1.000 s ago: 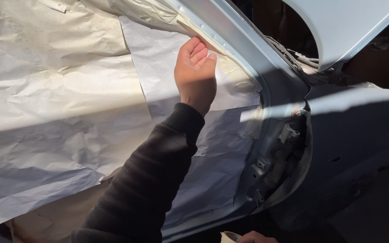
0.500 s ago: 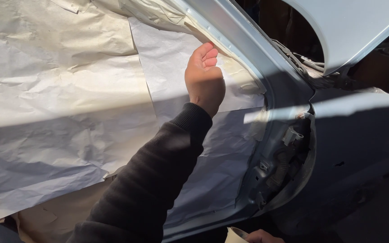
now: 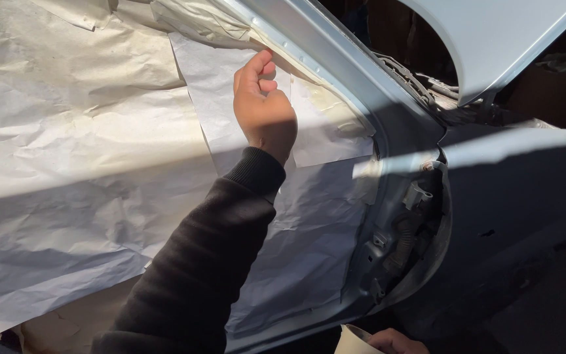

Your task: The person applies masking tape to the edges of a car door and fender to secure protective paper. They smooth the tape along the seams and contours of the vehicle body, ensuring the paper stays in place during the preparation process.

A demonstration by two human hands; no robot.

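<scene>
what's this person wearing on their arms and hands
The left arm wears a long black sleeve with a ribbed knit cuff at the wrist. The left hand is bare, no glove. Only part of the right hand shows at the bottom edge, also bare.

Masking paper under the left hand fingers: matt, creased, off-white. Smoother white paper sheet right at the fingertips. Car body pillar just beyond fingertips: painted metal, pale blue, semi-gloss. Sleeve: black knit cloth, ribbed cuff. Open light housing: bare plastic and metal.
</scene>
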